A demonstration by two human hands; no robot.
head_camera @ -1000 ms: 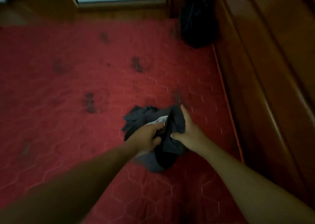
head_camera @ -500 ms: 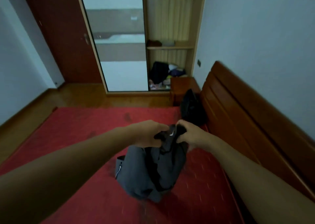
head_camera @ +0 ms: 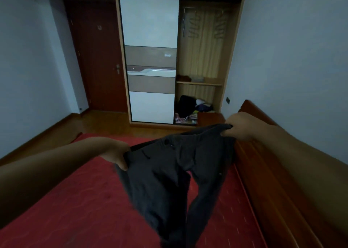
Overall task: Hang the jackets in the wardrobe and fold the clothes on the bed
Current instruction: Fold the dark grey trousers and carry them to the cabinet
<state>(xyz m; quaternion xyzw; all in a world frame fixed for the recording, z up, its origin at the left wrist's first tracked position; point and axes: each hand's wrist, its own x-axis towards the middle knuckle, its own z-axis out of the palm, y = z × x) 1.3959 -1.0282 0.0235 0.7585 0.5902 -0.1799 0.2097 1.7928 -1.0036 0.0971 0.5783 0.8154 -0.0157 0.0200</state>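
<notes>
A pair of dark grey trousers hangs spread out above the red bed, waistband on top and both legs dangling. My left hand grips the left end of the waistband. My right hand pinches the right end, held a little higher. Across the room stands the wardrobe, its right side open, with several empty hangers on the rail.
A wooden headboard runs along the right edge of the bed. A small wooden bedside table stands by the wardrobe. Clothes and a dark bag lie on the wardrobe's bottom shelf. A red-brown door is at the left.
I have lifted the bunched trousers off the bed and pulled my hands apart, so the waistband is now stretched out. My view has risen from the bed to the wardrobe.
</notes>
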